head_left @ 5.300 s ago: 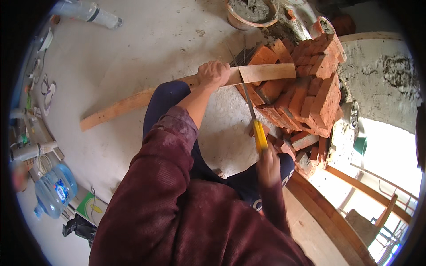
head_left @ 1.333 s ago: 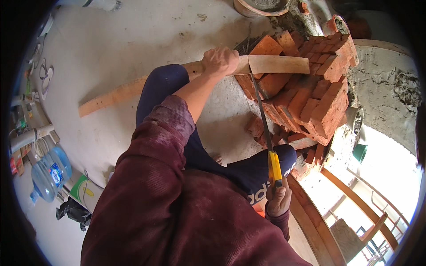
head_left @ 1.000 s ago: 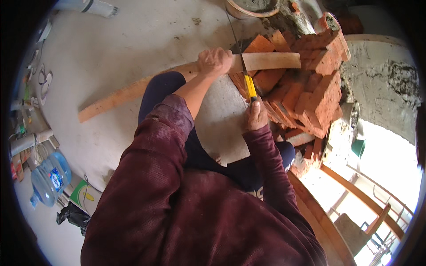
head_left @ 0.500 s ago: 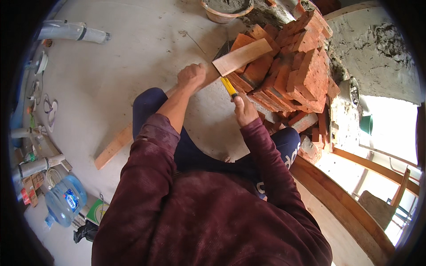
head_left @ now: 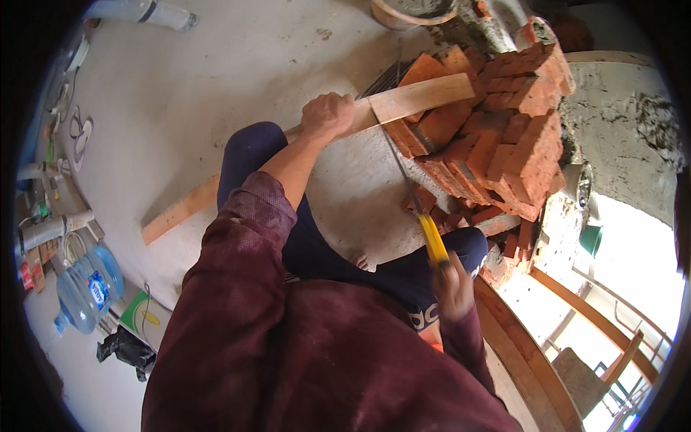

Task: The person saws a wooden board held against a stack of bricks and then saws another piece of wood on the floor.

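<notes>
A long wooden plank slants across from lower left to upper right, its far end over the red bricks. My left leg in dark blue trousers hides part of its middle. My left hand is closed over the plank, just left of a dark line across it. In my right hand, near my right knee, is the yellow handle of a handsaw. The saw's thin blade reaches up and left to the plank, meeting it at that line. The fingers of my right hand are slightly blurred but wrapped round the handle.
A stack of red bricks rises beside the plank's far end. A basin of mortar sits at the top. On the left are a large blue water bottle, a black plastic bag, pipes and sandals. Wooden boards lie at lower right.
My right hand has drawn the saw back toward me and to the right, so more of the blade shows. My left hand still holds the plank. The whole view has shifted slightly.
</notes>
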The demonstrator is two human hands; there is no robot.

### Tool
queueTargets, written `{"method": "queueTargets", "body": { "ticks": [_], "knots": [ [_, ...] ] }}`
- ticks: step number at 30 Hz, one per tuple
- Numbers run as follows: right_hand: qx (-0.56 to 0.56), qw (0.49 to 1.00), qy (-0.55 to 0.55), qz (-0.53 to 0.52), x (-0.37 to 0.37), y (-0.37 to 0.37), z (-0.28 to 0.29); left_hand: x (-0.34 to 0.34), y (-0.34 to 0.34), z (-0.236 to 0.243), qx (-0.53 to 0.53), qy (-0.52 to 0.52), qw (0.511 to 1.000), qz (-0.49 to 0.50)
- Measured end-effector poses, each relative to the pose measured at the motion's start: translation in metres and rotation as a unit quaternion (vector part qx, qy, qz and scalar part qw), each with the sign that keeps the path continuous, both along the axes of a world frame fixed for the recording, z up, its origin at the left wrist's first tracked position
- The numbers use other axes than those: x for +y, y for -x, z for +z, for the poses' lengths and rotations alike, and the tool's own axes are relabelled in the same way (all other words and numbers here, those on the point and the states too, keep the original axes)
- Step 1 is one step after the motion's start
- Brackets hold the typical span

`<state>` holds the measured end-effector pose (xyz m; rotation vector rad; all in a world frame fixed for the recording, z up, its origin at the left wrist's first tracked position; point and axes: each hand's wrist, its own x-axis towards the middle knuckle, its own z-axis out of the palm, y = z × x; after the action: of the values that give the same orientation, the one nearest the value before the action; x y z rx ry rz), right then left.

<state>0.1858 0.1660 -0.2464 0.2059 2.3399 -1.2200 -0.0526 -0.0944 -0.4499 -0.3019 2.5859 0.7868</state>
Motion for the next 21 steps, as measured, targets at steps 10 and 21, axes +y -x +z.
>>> {"method": "queueTargets", "body": {
  "ticks": [10, 21],
  "knots": [
    [0.169, 0.984, 0.007, 0.054, -0.013, 0.125, -0.150, 0.029, 0.010, 0.014, 0.156, 0.037, 0.981, -0.107],
    [0.067, 0.997, 0.033, -0.022, 0.006, -0.021, 0.004, 0.004, -0.012, -0.014, 0.108, 0.061, 0.990, -0.062]
  ]
}}
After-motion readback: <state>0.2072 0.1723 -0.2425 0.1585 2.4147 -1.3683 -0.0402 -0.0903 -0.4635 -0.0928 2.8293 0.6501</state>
